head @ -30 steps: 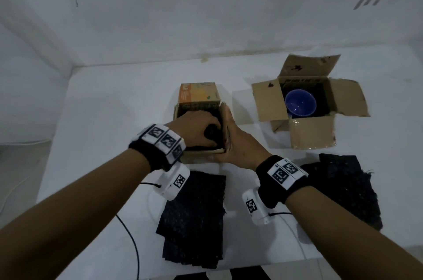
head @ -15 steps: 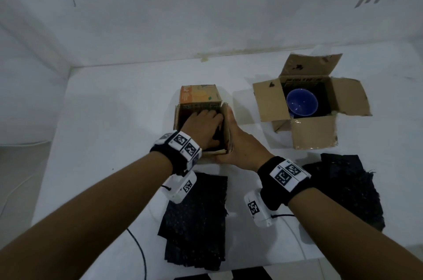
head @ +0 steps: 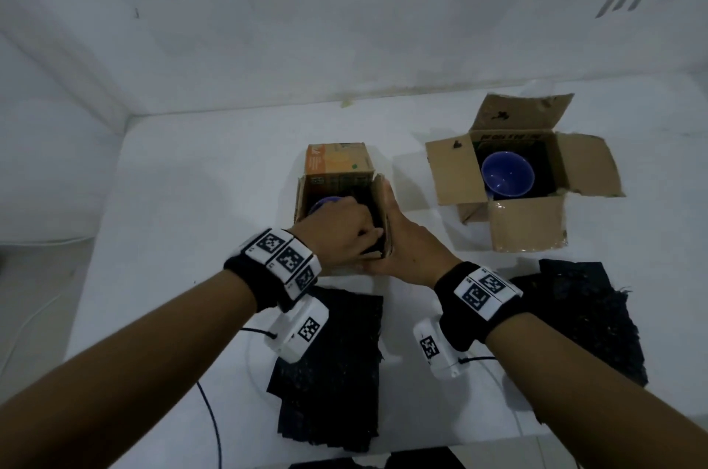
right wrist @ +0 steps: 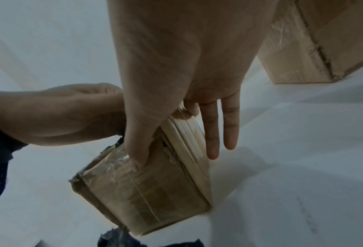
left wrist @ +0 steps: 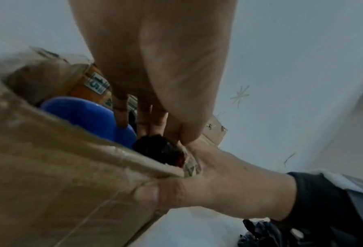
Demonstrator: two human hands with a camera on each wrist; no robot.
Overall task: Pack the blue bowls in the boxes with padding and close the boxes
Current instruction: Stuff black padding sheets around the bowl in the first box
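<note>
White table [head: 191, 219] is carrying two cardboard boxes. Right box [head: 528, 223] is sitting with all flaps open, a blue bowl [head: 507, 173] inside on dark padding. Two stacks of dark padding sheets [head: 333, 384] are lying at the near edge. Small left box [head: 337, 165] is holding the second bowl [left wrist: 87, 115]. Right hand [head: 406, 238] is bracing the small box's right wall, grip clamped on it: thumb on the near face, fingers straight along the side. Left hand [head: 337, 223] is reaching inside, grip pinching a dark padding wad [left wrist: 157, 150] beside that bowl.
</note>
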